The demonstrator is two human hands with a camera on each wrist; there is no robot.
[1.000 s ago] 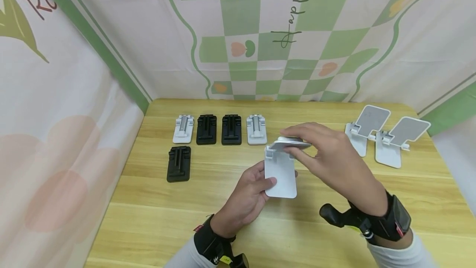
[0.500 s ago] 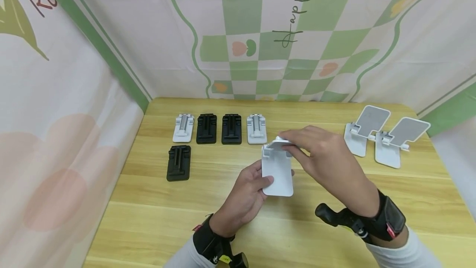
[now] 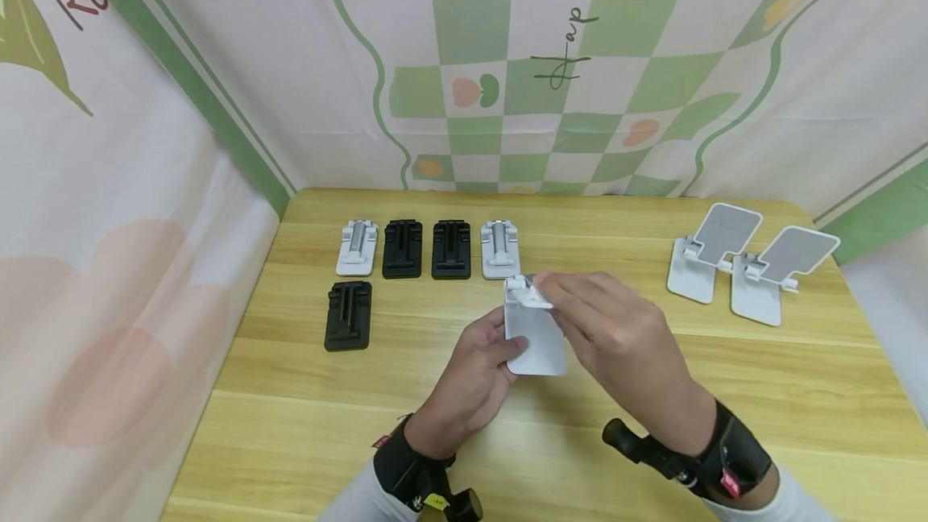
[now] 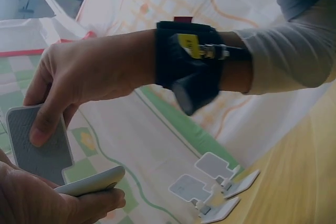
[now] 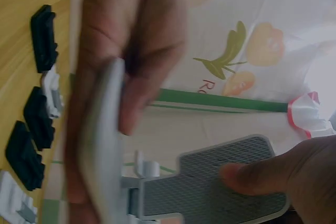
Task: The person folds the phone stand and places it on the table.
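Above the tabletop [image 3: 290, 425], the right hand [image 3: 619, 337] has dipped, retilting the pinched plate [image 5: 202, 190] of a white stand [image 3: 532, 329] whose base [image 3: 540, 357] the left hand [image 3: 474, 373] grips, adjustment seemingly unfinished.

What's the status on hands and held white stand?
Left hand gripping white stand by its base. Right hand pinching its hinged plate, angled off the base. Stand held above table. Nothing visibly in the way.

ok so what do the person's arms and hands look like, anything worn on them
The left hand and right hand are bare. Each wrist wears a black strap with a red tag, a yellow label and a stubby black cylinder sticking out. Pale long sleeves end behind the straps.
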